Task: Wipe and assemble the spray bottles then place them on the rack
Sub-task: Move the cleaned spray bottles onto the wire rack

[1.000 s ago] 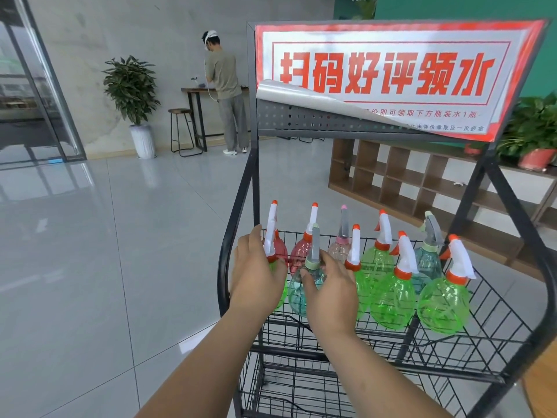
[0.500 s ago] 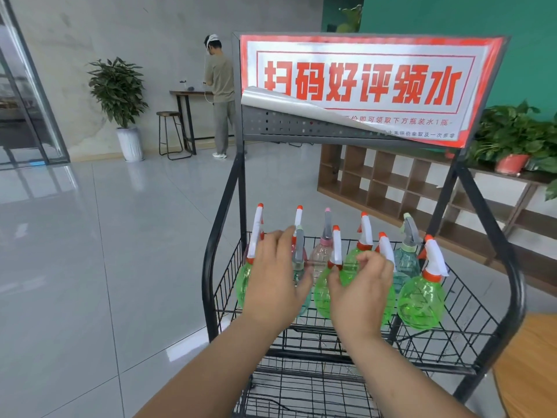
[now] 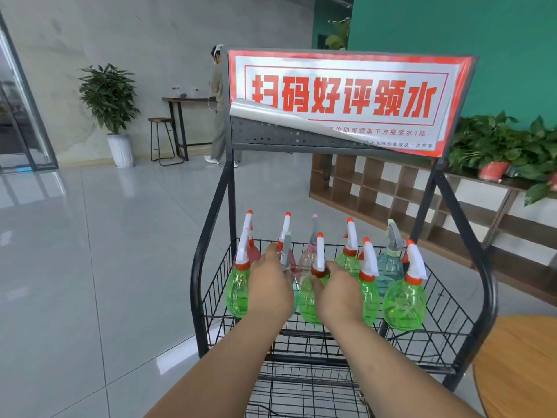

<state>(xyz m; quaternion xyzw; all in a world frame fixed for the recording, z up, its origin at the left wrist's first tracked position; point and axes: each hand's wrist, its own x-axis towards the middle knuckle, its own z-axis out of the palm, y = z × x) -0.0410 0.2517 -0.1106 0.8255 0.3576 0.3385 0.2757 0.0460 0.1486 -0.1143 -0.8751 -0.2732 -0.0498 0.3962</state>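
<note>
Left hand (image 3: 271,291) curls round teal spray bottle (image 3: 285,251), front of rack's (image 3: 492,297) top basket. Right hand (image 3: 339,297) just beside it pinches neck of green spray bottle (image 3: 306,301). Other spray bottles (image 3: 404,306) stand upright around them, same basket. Red-and-white sign (image 3: 346,98) tops rack. Person (image 3: 217,116) at desk (image 3: 187,99) beyond rack.
</note>
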